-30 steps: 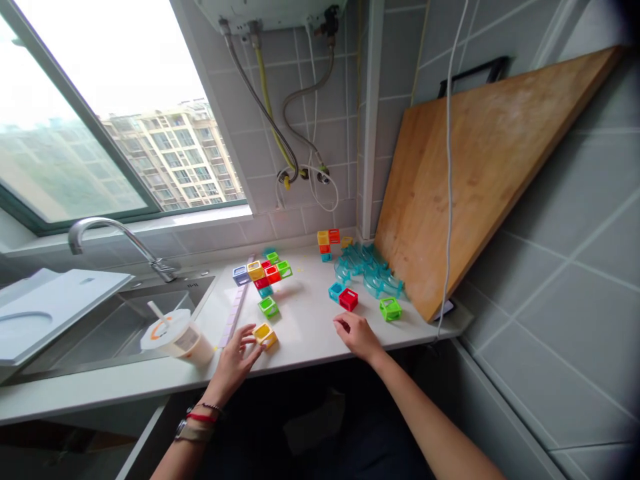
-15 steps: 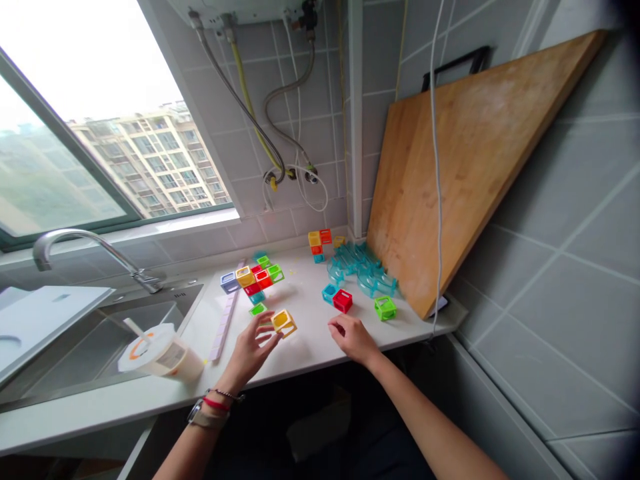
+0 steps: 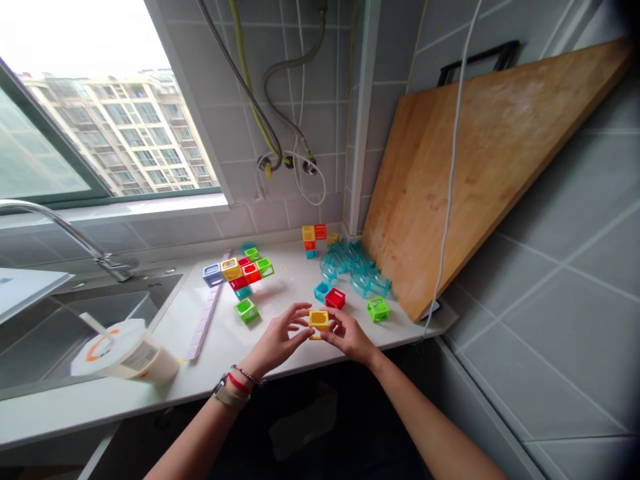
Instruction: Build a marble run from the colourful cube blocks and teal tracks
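Yellow cube (image 3: 319,321) now pinched between left hand (image 3: 278,340) and right hand (image 3: 351,337), lifted just above the near edge of the white surface (image 3: 280,303) — a second ago gripped by the left hand alone, further left, with the right hand resting empty. Both hands closed on it now, fingertips on opposite sides. Just beyond — red cube (image 3: 335,298), blue cube (image 3: 321,291), green cube (image 3: 378,309); further left, a stacked cluster of cubes (image 3: 239,272).

Both forearms reach fwd and converge near centre. L hand (image 3: 280,337) and R hand (image 3: 350,337) face each other, fingers curled inward, tips pinched, apparently closed. L wrist bears bands, a watch.
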Available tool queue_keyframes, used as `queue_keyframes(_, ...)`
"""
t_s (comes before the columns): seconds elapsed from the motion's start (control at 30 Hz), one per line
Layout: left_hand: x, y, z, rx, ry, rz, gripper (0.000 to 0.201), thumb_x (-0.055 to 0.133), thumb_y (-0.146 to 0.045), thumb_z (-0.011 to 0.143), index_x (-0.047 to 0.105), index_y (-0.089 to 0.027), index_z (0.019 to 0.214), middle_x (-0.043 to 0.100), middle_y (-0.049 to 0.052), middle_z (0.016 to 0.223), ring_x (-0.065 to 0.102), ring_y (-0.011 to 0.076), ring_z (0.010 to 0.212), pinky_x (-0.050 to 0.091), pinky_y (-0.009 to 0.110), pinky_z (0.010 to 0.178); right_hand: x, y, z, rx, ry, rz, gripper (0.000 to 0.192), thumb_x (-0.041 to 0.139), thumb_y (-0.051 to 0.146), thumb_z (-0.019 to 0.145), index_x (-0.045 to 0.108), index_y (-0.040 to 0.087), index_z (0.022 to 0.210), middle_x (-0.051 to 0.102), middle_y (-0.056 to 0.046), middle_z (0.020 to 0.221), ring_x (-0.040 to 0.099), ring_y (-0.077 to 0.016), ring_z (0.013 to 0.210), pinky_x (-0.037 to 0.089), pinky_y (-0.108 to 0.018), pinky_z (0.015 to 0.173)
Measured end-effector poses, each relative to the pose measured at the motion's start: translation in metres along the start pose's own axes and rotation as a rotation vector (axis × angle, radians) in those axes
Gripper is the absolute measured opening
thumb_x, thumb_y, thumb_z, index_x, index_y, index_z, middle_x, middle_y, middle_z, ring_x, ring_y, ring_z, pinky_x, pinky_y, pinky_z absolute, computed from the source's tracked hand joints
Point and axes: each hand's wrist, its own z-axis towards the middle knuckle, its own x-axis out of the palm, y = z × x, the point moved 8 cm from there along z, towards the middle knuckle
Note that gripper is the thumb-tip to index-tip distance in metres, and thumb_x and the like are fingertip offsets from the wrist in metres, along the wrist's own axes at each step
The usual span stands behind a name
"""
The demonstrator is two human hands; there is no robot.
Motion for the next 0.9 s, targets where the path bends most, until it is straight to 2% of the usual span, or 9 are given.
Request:
queue_keyframes(0.1, -0.004, 0.007, 0.001, -0.041, -0.046, -0.083, 0.044, 0.062, -0.046, 0.096, 0.052, -0.024, 0.133, 0.069, 0.013, 0.13, 0.071, 0.0245, 0.107, 0.058, 0.043, 0.092, -0.003, -0.005, 0.002, 0.045, 0.031, 0.167, 0.062, 0.076, 0.05, 0.084, 0.058, 0.02, 0.135, 0.071, -0.011, 0.117, 0.068, -0.0203, 0.09, 0.053, -0.03, 0.073)
queue_keyframes(0.17, -0.005, 0.012, -0.001, -0.063, -0.069, -0.112, 0.041, 0.059, -0.047, 0.097, 0.054, -0.023, 0.13, 0.069, 0.014, 0.129, 0.071, 0.0242, 0.105, 0.058, 0.042, 0.091, -0.004, -0.005, 0.003, 0.067, 0.066, 0.225, 0.059, 0.072, 0.053, 0.087, 0.059, 0.018, 0.133, 0.071, -0.012, 0.115, 0.068, -0.0202, 0.089, 0.052, -0.03, 0.073)
queue_keyframes(0.27, -0.001, 0.01, -0.003, -0.032, -0.05, -0.113, 0.045, 0.064, -0.046, 0.095, 0.055, -0.024, 0.133, 0.07, 0.012, 0.127, 0.071, 0.0229, 0.104, 0.059, 0.038, 0.088, 0.0, -0.001, 0.004, 0.089, 0.13, 0.222, 0.059, 0.068, 0.056, 0.09, 0.061, 0.017, 0.133, 0.072, -0.012, 0.113, 0.068, -0.0191, 0.085, 0.052, -0.03, 0.073)
queue_keyframes(0.43, 0.007, 0.002, -0.003, 0.059, -0.009, -0.038, 0.041, 0.067, -0.042, 0.092, 0.06, -0.026, 0.13, 0.071, 0.008, 0.122, 0.069, 0.0219, 0.105, 0.059, 0.036, 0.089, 0.005, 0.006, 0.004, 0.103, 0.176, 0.226, 0.057, 0.072, 0.052, 0.089, 0.058, 0.021, 0.135, 0.069, -0.011, 0.124, 0.067, -0.0237, 0.107, 0.052, -0.035, 0.09)
queue_keyframes(0.53, 0.004, 0.007, -0.007, 0.071, -0.006, 0.007, 0.038, 0.064, -0.038, 0.094, 0.06, -0.026, 0.129, 0.07, 0.008, 0.124, 0.07, 0.0213, 0.104, 0.06, 0.036, 0.088, 0.009, 0.003, 0.003, 0.114, 0.187, 0.117, 0.061, 0.075, 0.048, 0.087, 0.056, 0.023, 0.139, 0.067, -0.01, 0.129, 0.067, -0.0239, 0.109, 0.052, -0.038, 0.092)
queue_keyframes(0.63, -0.007, 0.015, -0.019, 0.122, -0.036, 0.134, 0.035, 0.06, -0.033, 0.094, 0.059, -0.025, 0.128, 0.068, 0.009, 0.125, 0.069, 0.0216, 0.105, 0.059, 0.035, 0.09, 0.014, -0.003, 0.002, 0.118, 0.151, -0.15, 0.075, 0.081, 0.046, 0.08, 0.051, 0.027, 0.146, 0.062, -0.011, 0.14, 0.068, -0.0235, 0.102, 0.055, -0.036, 0.083)
queue_keyframes(0.7, -0.02, 0.025, -0.031, 0.139, -0.079, 0.244, 0.033, 0.058, -0.032, 0.095, 0.058, -0.025, 0.127, 0.066, 0.009, 0.126, 0.067, 0.0227, 0.11, 0.058, 0.036, 0.094, 0.016, -0.001, 0.0, 0.094, 0.115, -0.285, 0.077, 0.082, 0.043, 0.079, 0.051, 0.029, 0.147, 0.059, -0.011, 0.145, 0.069, -0.0224, 0.098, 0.055, -0.036, 0.079)
queue_keyframes(0.8, -0.047, 0.049, -0.053, 0.115, -0.187, 0.354, 0.035, 0.06, -0.036, 0.095, 0.057, -0.025, 0.128, 0.065, 0.01, 0.13, 0.066, 0.0241, 0.116, 0.056, 0.035, 0.1, 0.015, 0.014, 0.0, 0.075, 0.116, -0.293, 0.056, 0.076, 0.04, 0.085, 0.062, 0.027, 0.137, 0.068, -0.01, 0.132, 0.07, -0.0207, 0.092, 0.056, -0.035, 0.077)
queue_keyframes(0.9, -0.068, 0.077, -0.074, 0.074, -0.246, 0.395, 0.043, 0.064, -0.04, 0.093, 0.054, -0.025, 0.132, 0.063, 0.01, 0.135, 0.067, 0.025, 0.117, 0.055, 0.035, 0.102, -0.01, 0.049, 0.011, 0.046, 0.033, -0.217, 0.032, 0.07, 0.043, 0.09, 0.073, 0.021, 0.114, 0.077, -0.008, 0.102, 0.07, -0.0193, 0.083, 0.056, -0.035, 0.077)
